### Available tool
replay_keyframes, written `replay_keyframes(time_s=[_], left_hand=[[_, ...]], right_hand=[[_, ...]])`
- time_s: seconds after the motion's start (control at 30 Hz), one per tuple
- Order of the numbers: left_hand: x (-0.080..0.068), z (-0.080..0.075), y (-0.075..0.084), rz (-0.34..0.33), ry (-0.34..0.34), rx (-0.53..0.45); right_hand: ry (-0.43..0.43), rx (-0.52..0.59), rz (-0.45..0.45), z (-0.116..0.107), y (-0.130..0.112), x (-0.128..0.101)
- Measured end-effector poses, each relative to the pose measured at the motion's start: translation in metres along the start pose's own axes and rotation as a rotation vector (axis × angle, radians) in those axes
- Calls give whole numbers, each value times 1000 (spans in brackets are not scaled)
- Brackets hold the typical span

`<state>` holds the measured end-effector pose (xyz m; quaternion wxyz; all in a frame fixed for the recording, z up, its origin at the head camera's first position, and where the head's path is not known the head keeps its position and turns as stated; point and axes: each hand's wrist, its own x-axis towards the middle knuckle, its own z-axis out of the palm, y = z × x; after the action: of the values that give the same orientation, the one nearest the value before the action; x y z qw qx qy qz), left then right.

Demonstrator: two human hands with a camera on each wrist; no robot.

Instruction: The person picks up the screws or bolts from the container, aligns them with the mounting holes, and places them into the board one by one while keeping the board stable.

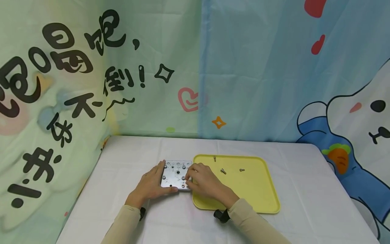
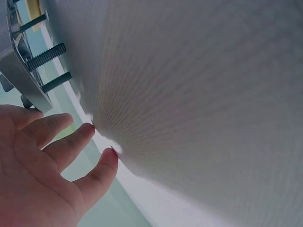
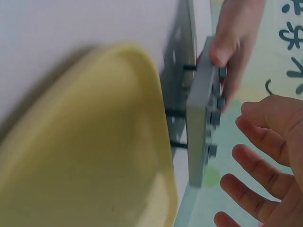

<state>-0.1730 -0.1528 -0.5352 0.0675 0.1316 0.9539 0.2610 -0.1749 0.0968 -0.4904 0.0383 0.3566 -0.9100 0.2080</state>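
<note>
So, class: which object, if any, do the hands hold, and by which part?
The left hand grips the metal plate by its left edge, thumb on the near edge; the right hand has fingertips at its right edge.

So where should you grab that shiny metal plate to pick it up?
Probably by its two side edges, one hand from the left and one from the right. The metal plate is flat, and it stands raised off the table on screws that poke out underneath, so the edges are free. The left hand already grips the left edge.
</note>
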Motion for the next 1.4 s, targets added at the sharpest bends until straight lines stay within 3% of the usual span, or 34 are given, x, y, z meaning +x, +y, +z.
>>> replay_keyframes(time_s=[0.33,0.87,1.2,1.4], left_hand=[[0,0,1,-7,4,-11],[-2,-1,3,2,3,-5],[0,2,1,-20,5,-20],[1,4,0,-16,13,-12]], right_hand=[[48,-12,77,-15,31,-17],[116,55,206,-27,84,-56],[110,-48,303,-21,101,-57],[61,-66,378,-19,106,-53]])
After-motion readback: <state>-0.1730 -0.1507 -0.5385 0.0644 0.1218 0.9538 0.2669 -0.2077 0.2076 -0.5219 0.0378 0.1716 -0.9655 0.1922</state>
